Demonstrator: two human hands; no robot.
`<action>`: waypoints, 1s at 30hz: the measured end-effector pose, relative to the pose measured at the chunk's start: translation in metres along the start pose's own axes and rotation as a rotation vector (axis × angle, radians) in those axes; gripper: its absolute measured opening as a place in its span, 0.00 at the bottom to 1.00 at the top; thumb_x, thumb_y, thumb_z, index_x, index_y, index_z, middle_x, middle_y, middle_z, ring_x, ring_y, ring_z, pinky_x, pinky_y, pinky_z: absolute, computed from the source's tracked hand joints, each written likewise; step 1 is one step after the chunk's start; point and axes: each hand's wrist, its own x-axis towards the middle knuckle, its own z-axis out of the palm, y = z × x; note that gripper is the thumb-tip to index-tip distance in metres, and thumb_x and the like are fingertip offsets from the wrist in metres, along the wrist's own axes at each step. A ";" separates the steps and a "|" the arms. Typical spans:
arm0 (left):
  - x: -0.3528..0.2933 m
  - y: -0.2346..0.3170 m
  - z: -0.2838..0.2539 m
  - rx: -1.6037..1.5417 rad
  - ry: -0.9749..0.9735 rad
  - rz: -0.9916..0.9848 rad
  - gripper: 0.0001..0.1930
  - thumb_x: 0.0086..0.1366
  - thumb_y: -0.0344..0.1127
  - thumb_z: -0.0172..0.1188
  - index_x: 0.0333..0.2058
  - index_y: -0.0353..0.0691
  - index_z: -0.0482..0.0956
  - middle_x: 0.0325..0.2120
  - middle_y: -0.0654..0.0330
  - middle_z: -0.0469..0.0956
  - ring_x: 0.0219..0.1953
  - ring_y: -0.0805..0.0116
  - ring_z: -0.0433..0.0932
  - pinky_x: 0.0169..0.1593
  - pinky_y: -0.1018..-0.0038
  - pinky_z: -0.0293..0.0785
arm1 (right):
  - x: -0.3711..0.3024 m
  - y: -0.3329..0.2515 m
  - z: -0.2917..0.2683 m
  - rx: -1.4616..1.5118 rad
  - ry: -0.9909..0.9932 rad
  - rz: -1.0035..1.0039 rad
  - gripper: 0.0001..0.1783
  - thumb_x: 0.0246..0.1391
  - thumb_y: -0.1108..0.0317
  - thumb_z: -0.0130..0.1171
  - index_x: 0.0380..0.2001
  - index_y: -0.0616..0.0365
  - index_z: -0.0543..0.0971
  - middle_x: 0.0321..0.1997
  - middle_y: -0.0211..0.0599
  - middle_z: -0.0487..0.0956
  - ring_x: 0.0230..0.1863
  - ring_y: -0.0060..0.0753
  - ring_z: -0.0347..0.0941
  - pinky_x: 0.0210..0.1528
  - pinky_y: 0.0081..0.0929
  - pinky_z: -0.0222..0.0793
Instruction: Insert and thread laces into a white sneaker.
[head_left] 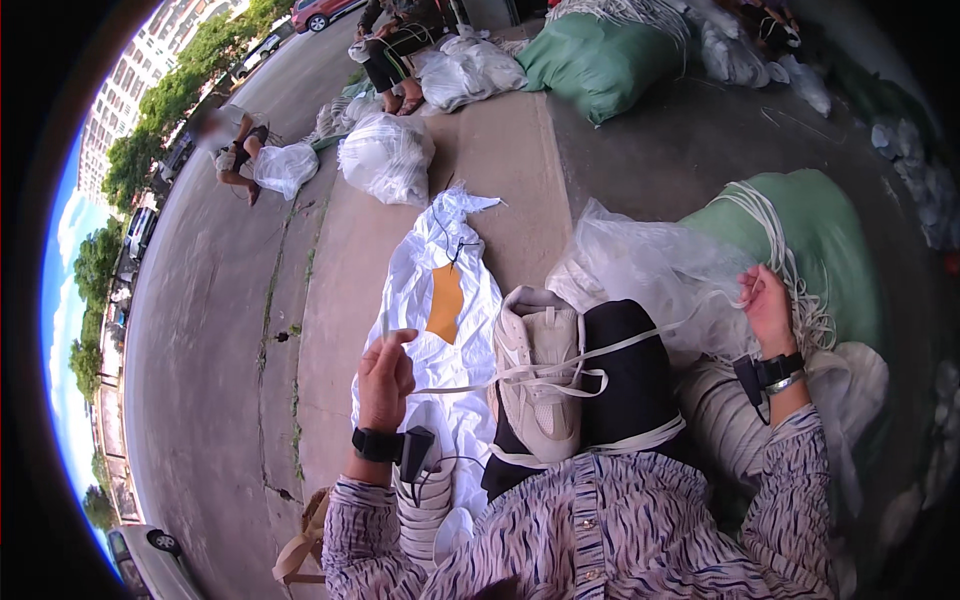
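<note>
A beige sneaker [538,395] lies on my lap over black cloth [625,350], its opening pointing away from me. A pale shoelace [640,338] is threaded through it, with a loop lying loosely over the tongue. The lace stretches out to both sides. My left hand [384,380] is closed round its left end, index finger raised. Up and to the right, my right hand [767,305] pinches the other end in front of the green sack. Another pale lace [640,440] lies across the black cloth near my waist.
Stacked pale shoes [425,510] stand beside my left arm; more [725,425] are under my right. A white sheet [400,310] bearing an orange piece [446,303] covers the ground ahead. A green sack [830,240] with bundled laces [775,235] is at right. Two people sit farther off.
</note>
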 end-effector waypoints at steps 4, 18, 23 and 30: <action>-0.027 -0.017 0.080 0.963 -0.381 0.362 0.17 0.67 0.43 0.51 0.34 0.33 0.79 0.23 0.67 0.76 0.22 0.73 0.71 0.29 0.77 0.68 | -0.062 0.027 0.120 -0.443 -0.524 0.034 0.13 0.61 0.63 0.45 0.30 0.61 0.72 0.28 0.37 0.78 0.14 0.19 0.68 0.18 0.16 0.64; -0.011 -0.083 0.071 -0.054 -0.333 -0.237 0.10 0.62 0.37 0.56 0.38 0.43 0.67 0.22 0.71 0.66 0.23 0.83 0.61 0.26 0.85 0.56 | -0.042 0.033 0.089 -0.496 -0.283 0.319 0.11 0.56 0.63 0.51 0.26 0.60 0.75 0.13 0.22 0.65 0.09 0.10 0.54 0.10 0.12 0.45; -0.018 -0.094 0.064 0.201 -0.236 -0.059 0.11 0.62 0.35 0.58 0.38 0.38 0.67 0.25 0.66 0.72 0.26 0.82 0.66 0.31 0.83 0.63 | -0.066 0.031 0.113 -0.765 -0.247 -0.016 0.12 0.57 0.65 0.50 0.29 0.64 0.75 0.22 0.36 0.77 0.10 0.16 0.66 0.11 0.13 0.57; -0.014 -0.095 0.058 0.638 -0.188 0.295 0.09 0.63 0.35 0.55 0.31 0.36 0.68 0.23 0.67 0.69 0.26 0.81 0.66 0.31 0.83 0.64 | -0.122 0.044 0.172 -0.725 -0.812 0.224 0.11 0.58 0.69 0.46 0.35 0.67 0.73 0.28 0.41 0.79 0.09 0.23 0.69 0.12 0.17 0.64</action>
